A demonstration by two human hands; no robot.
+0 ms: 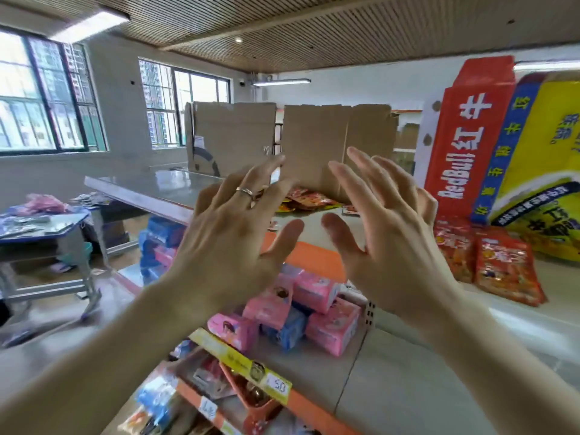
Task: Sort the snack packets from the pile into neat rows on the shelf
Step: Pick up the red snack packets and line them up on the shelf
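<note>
Currently, left hand (232, 240): spread wide, nothing held, raised over the shelf (408, 387).
Right hand (386, 240): spread likewise, nothing held.
Snack packets (309, 200): heaped at the shelf's far edge, beside the cardboard (317, 146).

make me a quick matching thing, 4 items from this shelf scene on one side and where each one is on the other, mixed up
Things:
1. pile of snack packets
2. pink boxes
3. Red Bull carton
4. ring

Places:
A. on a finger of the left hand
B. standing upright at the right of the view
C. lying loose at the foot of the cardboard sheet
D. heaped on the lower shelf

Pairs: 1-C, 2-D, 3-B, 4-A
</note>
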